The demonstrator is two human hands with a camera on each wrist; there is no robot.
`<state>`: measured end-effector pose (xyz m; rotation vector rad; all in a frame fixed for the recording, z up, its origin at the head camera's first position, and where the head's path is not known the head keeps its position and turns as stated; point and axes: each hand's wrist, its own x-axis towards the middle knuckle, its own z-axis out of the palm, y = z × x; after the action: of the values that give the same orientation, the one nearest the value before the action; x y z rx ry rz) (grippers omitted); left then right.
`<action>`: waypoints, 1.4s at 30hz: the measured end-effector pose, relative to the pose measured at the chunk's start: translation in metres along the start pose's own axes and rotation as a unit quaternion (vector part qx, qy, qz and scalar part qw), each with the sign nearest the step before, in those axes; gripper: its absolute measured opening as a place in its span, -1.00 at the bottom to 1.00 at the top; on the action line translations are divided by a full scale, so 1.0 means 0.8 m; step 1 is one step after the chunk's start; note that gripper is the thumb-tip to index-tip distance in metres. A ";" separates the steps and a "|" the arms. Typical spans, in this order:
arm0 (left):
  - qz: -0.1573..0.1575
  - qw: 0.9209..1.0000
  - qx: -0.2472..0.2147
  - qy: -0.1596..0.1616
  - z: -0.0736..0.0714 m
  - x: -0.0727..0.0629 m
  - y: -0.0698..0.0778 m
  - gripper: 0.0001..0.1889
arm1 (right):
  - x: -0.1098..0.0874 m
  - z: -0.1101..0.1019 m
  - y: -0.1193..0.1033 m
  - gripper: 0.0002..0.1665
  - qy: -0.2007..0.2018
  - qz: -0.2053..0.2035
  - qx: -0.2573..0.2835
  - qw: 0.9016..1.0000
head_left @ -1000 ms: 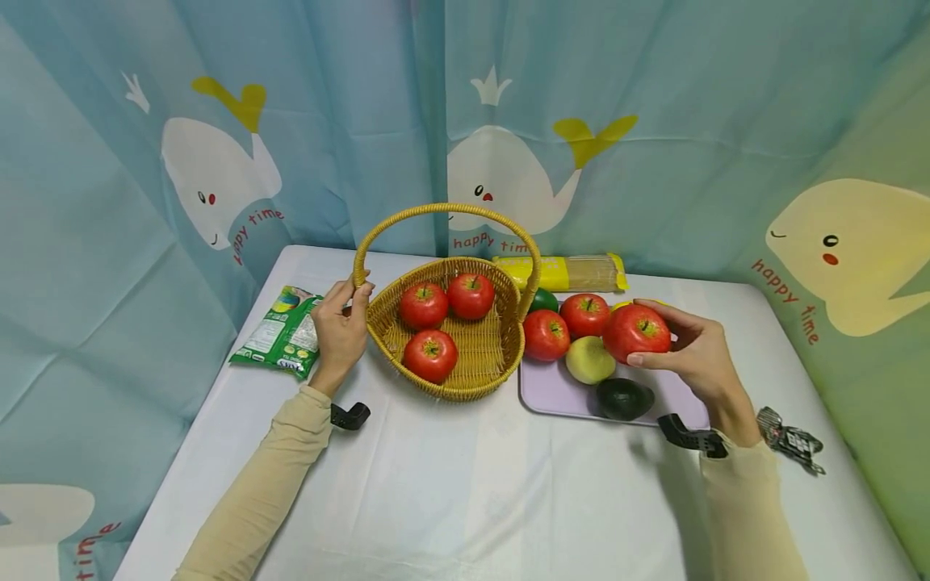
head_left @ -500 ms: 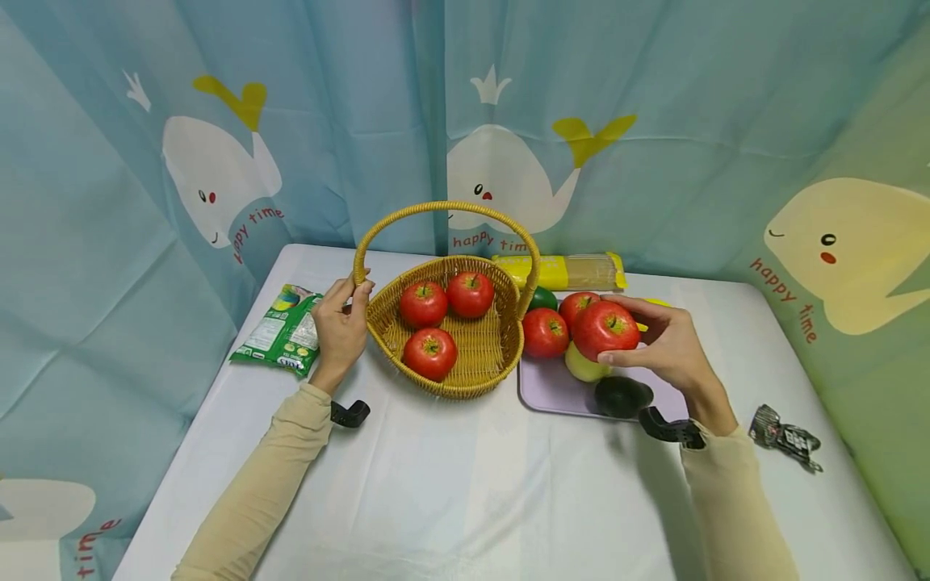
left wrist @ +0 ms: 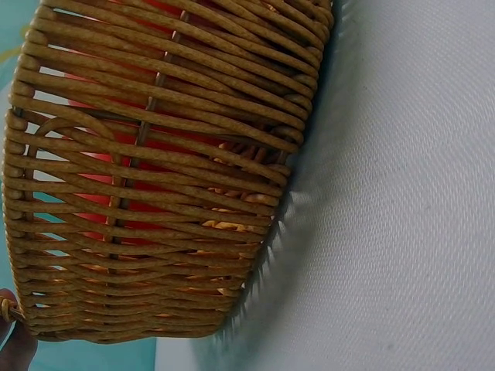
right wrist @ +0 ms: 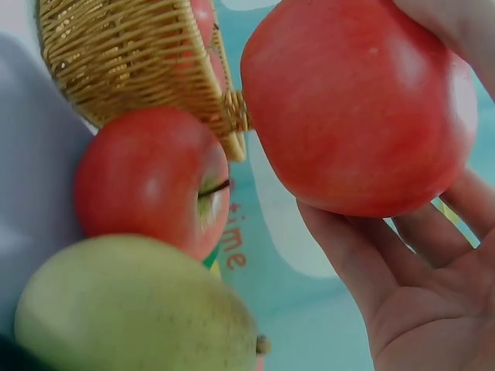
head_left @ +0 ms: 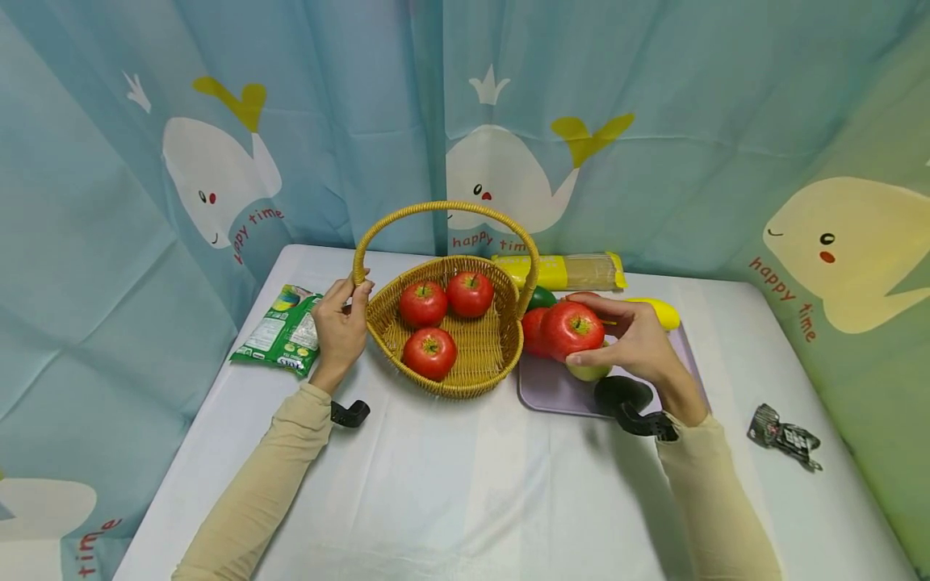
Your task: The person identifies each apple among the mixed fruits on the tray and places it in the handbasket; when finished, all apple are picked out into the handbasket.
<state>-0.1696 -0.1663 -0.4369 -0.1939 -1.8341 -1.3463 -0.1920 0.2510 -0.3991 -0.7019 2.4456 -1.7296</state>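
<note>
Three red apples (head_left: 434,319) sit in the woven basket (head_left: 475,363). One more red apple (head_left: 572,330) is in the right hand (head_left: 638,349), whose fingers curl round it and lift it above the purple tray (head_left: 552,389), just beside the basket's right rim. In the right wrist view the fingers (right wrist: 402,255) cup this apple from below. Another red apple (head_left: 531,331) rests on the tray, partly hidden behind the held one. That makes five red apples that can be seen.

The tray also holds one pale green fruit (head_left: 590,371), one dark avocado (head_left: 617,393), one small dark green thing (head_left: 539,297) at the back, and one yellow fruit (head_left: 654,311) at its far edge.

The left hand (head_left: 341,327) pinches the bottom of the basket's handle (head_left: 445,211) on the left side, with thumb and fingers closed on it.

One green bag (head_left: 279,332) lies to the left of that hand. One long yellow packet (head_left: 563,272) lies behind the basket. One bunch of dark clips (head_left: 785,437) lies well apart on the right.

Everything sits on a table with a white cloth (head_left: 465,492). Behind it hangs a blue curtain (head_left: 349,105) with white whales and red words.
</note>
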 end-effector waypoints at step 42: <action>-0.001 1.000 0.009 0.000 0.000 -0.001 -0.001 -0.81 | 0.063 0.082 -0.046 0.03 -0.143 -0.022 0.017 0.989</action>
<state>-0.1696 -0.1661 -0.4379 -0.1832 -1.8462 -1.3295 -0.2052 0.1636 -0.3792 -0.9348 2.2191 -1.5540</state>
